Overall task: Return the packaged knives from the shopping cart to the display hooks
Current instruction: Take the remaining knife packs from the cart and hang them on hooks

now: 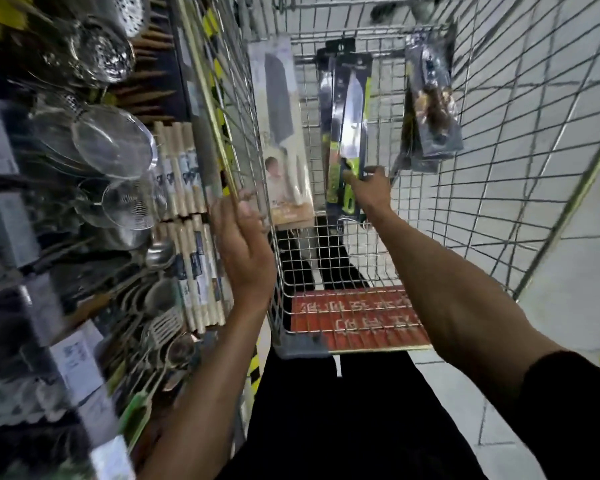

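Observation:
A wire shopping cart (499,133) stands in front of me. Inside it, my right hand (371,192) pinches the lower end of a green-and-black packaged knife (349,133), which stands upright in the basket. A white-packaged cleaver (281,133) leans against the cart's left wall. A dark packaged knife (430,109) leans at the right side. My left hand (243,251) grips the cart's left rim, fingers curled over the top bar.
Store shelving on the left holds metal strainers (115,140), ladles and spatulas (160,323), and wooden-handled tools (187,209). A red sign (354,317) lies on the cart's child-seat flap. Grey tiled floor (568,271) shows at the right.

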